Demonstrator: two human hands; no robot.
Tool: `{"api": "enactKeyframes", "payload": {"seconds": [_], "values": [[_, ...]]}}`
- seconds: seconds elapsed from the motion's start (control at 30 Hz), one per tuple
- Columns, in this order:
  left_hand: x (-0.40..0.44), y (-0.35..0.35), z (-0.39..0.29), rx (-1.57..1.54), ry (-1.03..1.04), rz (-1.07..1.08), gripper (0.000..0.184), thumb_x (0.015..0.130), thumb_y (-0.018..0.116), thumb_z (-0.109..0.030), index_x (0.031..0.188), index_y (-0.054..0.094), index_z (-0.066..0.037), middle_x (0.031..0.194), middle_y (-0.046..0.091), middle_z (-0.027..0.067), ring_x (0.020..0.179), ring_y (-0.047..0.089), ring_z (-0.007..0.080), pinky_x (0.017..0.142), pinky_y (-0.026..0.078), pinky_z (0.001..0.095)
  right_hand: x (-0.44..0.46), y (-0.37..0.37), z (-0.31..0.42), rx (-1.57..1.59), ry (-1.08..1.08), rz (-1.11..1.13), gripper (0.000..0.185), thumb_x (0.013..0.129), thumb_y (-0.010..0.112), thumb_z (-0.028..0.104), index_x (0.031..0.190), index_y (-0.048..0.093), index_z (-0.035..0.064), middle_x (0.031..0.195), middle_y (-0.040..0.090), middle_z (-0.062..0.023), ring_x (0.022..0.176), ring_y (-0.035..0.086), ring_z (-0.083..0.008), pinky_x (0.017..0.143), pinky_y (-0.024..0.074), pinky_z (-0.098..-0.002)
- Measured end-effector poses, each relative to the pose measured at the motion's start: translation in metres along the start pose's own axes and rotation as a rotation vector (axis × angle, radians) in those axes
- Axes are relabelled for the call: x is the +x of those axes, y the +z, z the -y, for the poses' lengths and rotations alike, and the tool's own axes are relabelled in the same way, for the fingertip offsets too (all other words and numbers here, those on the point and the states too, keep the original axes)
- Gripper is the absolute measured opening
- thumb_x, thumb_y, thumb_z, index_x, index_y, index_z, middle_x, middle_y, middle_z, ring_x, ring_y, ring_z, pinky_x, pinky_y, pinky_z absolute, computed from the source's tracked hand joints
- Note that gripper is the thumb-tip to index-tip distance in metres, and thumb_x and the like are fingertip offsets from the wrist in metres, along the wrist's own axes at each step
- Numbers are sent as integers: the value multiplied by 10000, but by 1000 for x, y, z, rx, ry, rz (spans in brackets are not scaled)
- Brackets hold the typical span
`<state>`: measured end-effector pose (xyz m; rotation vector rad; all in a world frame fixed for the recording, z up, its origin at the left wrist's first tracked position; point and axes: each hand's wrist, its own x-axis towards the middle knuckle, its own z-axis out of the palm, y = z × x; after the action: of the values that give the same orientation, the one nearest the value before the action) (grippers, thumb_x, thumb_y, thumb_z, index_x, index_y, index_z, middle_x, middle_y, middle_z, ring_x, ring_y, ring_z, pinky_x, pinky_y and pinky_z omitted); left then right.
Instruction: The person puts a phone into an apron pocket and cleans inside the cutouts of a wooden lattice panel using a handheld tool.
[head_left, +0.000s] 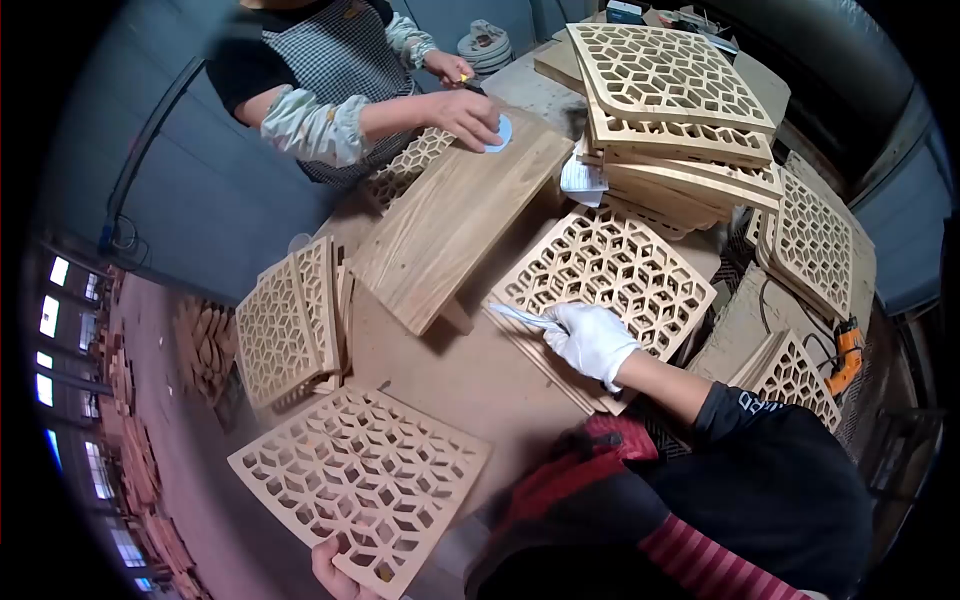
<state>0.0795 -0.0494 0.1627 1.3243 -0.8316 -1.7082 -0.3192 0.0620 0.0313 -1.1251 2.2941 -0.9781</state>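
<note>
My left hand (338, 572) is bare and grips the lower edge of a wooden lattice panel (365, 478), which is tilted above the floor at the lower left. A white glove covers my right hand (592, 340), whose fingers are closed on a thin whitish strip-like tool (522, 317). That hand is over the near edge of another lattice panel (610, 275), which lies on top of a small stack. What the tool is made of cannot be made out.
Across the table (430, 375), a co-worker's hand (468, 118) presses a blue disc (497, 134) on a wooden board (460, 215). Tall stacks of lattice panels (670, 75) stand at the upper right, more panels (285, 330) lean at left. An orange power tool (847, 355) is at right.
</note>
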Motion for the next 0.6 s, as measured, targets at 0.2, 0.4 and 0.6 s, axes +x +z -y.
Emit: {"api": "enactKeyframes", "payload": {"seconds": [0.2,0.4,0.6], "values": [[-1,49,-11,182,-52,-27,622,832,542,-281,1389,436,-24,1311,538,191,1191,518,365,1015,424,493,24,2,-57,-145,-39,-139,140,855,624,206,944,647,102,874,629,-171,834,627,-357,750,509,-449],[-25,52,0,530,223,-84,584,843,566,-272,1351,468,-1,1357,492,270,1262,489,371,1060,396,481,17,15,-72,-184,65,-138,186,880,580,218,1015,646,107,997,615,-165,932,622,-352,796,509,-457],[-21,23,7,603,375,-67,503,867,556,-268,1284,500,8,1319,508,286,1229,515,370,1050,412,468,3,38,-71,-248,-20,-278,131,862,570,173,947,650,114,867,639,-149,805,646,-344,716,522,-454]]}}
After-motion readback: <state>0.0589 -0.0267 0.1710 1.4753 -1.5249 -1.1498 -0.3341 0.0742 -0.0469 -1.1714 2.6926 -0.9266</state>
